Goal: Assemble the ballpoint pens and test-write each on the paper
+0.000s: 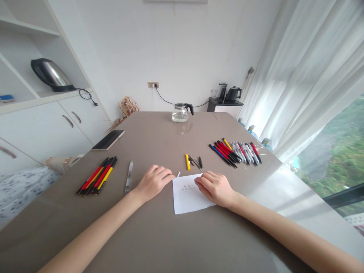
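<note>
A small sheet of white paper (182, 204) lies on the table, with a cluster of tiny dark parts (188, 187) on it. Over the paper's right side is my right hand (217, 188), its fingers pinched together; whatever they hold is too small or hidden. My left hand (155, 183) rests palm down on the table, fingers loosely extended, the index fingertip at the paper's upper left corner. Close to that fingertip lies a small white piece (178, 174). Just beyond the paper are a yellow pen barrel (187, 162) and several black pen parts (200, 162).
Left of my left hand lie a clear pen (129, 176) and a bundle of red, yellow and black pens (98, 176). More pens (236, 151) lie at the right. A phone (108, 140) and a glass pot (180, 113) stand farther back on the table (148, 242).
</note>
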